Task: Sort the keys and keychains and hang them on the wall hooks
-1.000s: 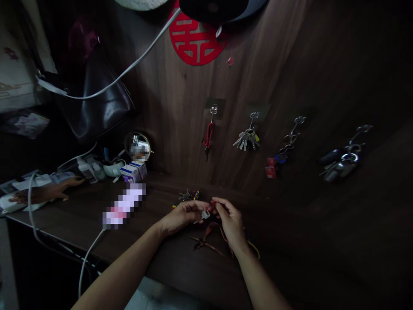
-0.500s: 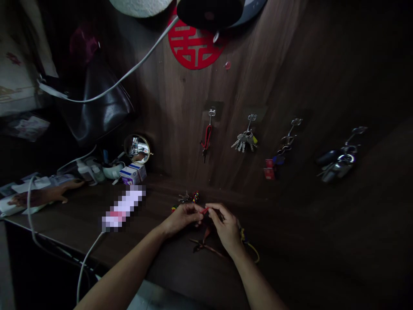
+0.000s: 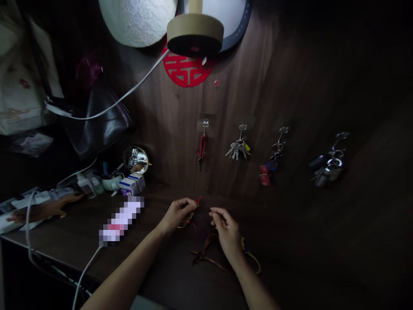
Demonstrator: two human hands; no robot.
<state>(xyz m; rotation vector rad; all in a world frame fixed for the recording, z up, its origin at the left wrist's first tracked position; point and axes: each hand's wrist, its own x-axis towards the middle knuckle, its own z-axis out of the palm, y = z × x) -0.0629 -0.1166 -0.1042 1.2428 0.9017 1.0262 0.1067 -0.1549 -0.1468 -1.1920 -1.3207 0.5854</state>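
My left hand (image 3: 180, 215) is closed, thumb and fingers pinching a red cord (image 3: 198, 200) whose tip sticks up past the fingertips. Below that hand hangs a thin yellow loop with small coloured bits (image 3: 184, 224), partly covered by the fingers. My right hand (image 3: 226, 228) hovers just to the right, apart from the cord, its fingers loosely bent and spread with nothing visible in them. On the desk beneath lies a brown strap (image 3: 209, 258) with a dark knotted part. A yellow and blue cord (image 3: 253, 257) lies beside my right wrist.
Four wall hooks hold a red-strapped key (image 3: 201, 150), a key bunch (image 3: 238, 149), keys with red tags (image 3: 265, 176) and a bulky key set (image 3: 331, 168). Leftward are a lit phone (image 3: 121, 221) on a cable, small boxes (image 3: 132, 184), a round mirror (image 3: 136, 160) and a black bag (image 3: 97, 120).
My hands have come apart: the right has let go of the red cord, which stays in the left. The camera view has tilted up, showing more of the lamp.
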